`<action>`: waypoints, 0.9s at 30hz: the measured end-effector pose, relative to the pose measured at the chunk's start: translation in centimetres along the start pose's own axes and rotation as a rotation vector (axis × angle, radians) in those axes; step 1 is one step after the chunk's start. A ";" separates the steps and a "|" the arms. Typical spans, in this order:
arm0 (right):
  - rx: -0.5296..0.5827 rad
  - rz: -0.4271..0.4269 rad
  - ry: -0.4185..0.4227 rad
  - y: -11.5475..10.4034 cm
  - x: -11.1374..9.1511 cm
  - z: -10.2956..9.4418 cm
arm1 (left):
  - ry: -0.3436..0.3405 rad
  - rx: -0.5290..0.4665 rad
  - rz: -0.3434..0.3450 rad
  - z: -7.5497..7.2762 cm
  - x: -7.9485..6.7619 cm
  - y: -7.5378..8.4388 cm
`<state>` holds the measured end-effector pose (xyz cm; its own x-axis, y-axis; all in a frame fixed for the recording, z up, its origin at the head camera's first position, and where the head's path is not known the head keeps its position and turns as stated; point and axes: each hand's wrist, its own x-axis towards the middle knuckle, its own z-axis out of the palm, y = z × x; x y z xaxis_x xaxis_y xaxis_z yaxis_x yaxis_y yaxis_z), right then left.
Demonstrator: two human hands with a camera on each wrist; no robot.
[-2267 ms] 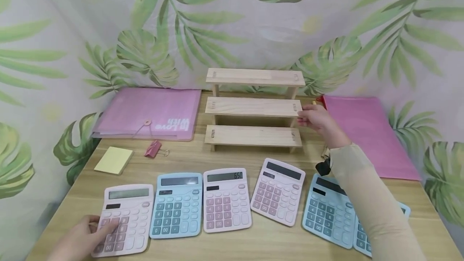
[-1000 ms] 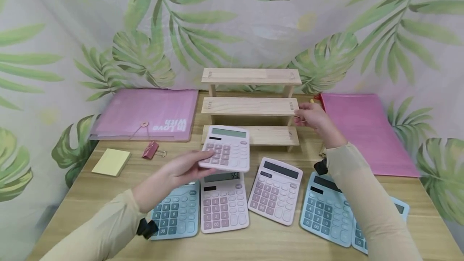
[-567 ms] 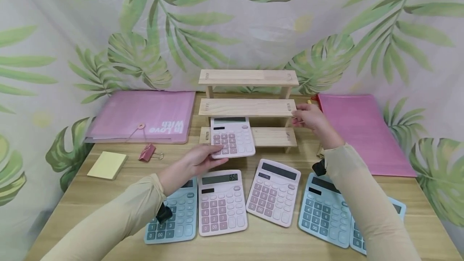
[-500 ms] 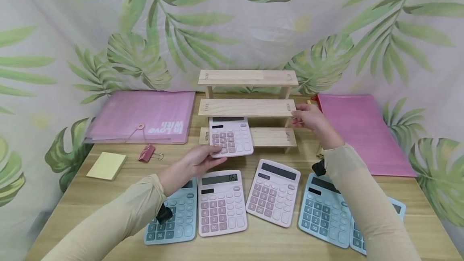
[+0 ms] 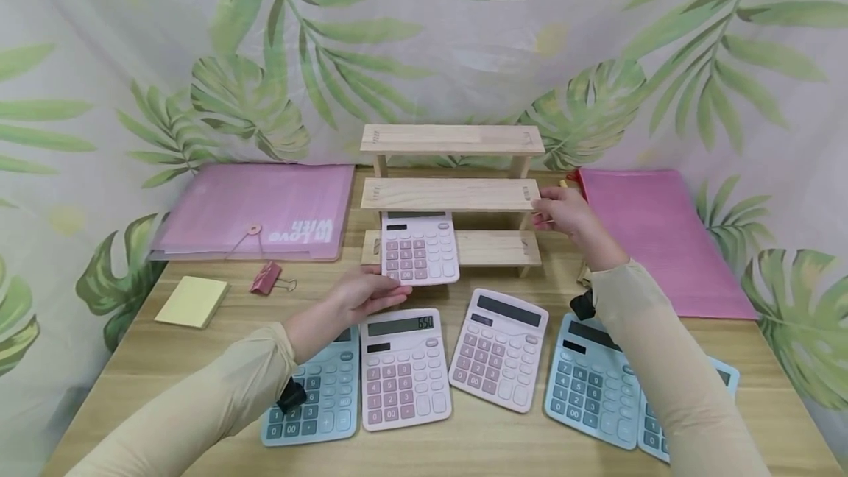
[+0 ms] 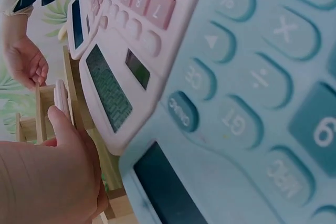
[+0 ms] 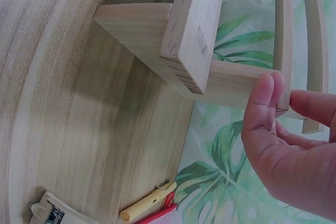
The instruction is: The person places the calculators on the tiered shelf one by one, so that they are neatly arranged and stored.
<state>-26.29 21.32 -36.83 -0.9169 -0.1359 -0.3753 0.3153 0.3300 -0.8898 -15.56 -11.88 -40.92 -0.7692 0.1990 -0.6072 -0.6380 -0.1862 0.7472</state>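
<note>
A white-and-pink calculator (image 5: 420, 252) stands tilted on the bottom step of a three-tier wooden display stand (image 5: 457, 194); its top edge is hidden under the middle board. My left hand (image 5: 364, 294) holds its lower left corner, thumb (image 6: 60, 121) at the calculator's edge in the left wrist view. My right hand (image 5: 571, 213) pinches the right end of the stand's middle board. In the right wrist view, fingers (image 7: 265, 95) press that board's end from both sides.
In front lie a blue calculator (image 5: 331, 396), two more white-and-pink calculators (image 5: 404, 374) and two blue calculators (image 5: 586, 389) at right. A pink folder (image 5: 258, 205), sticky notes (image 5: 192, 302) and a binder clip (image 5: 266, 278) lie left. A pink pouch (image 5: 656, 234) lies right.
My left hand has lifted the white-and-pink calculator from the far left and carried it to the bottom step. Its thumb has drawn back from the keys. The right hand stays on the middle board.
</note>
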 end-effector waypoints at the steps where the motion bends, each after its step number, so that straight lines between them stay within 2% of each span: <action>1: 0.000 -0.001 0.000 0.0 0.0 0.0 | -0.002 0.001 -0.001 -0.1 0.0 0.0; 6: 0.006 -0.002 0.000 0.2 0.0 -0.1 | -0.026 0.018 -0.026 -0.8 0.1 -0.3; 15: 0.000 0.000 0.001 0.0 0.0 -0.1 | -0.104 0.150 -0.038 -2.2 0.3 -0.5; 17: -0.002 -0.002 0.000 -0.1 0.0 -0.1 | -0.119 0.217 -0.034 -2.5 0.1 -0.4; 19: -0.001 -0.002 0.001 0.0 0.1 -0.1 | -0.098 0.337 -0.008 -2.9 -0.6 -0.2; 20: 0.000 -0.001 0.001 0.0 0.1 0.0 | -0.077 0.429 0.015 -3.1 -1.1 -0.1; 22: -0.003 0.002 -0.002 0.0 0.2 -0.1 | -0.027 0.675 0.099 -3.9 -2.4 0.2; 25: -0.006 0.005 0.002 0.1 0.3 -0.1 | 0.115 1.084 0.256 -5.6 -4.8 0.3; 27: -0.012 0.007 0.006 0.1 0.3 -0.2 | 0.193 1.318 0.326 -7.0 -6.3 0.1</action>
<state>-26.60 21.49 -37.00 -0.9159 -0.1282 -0.3804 0.3191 0.3424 -0.8837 -11.02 -19.92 -38.89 -0.9385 0.1669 -0.3024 -0.0058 0.8678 0.4969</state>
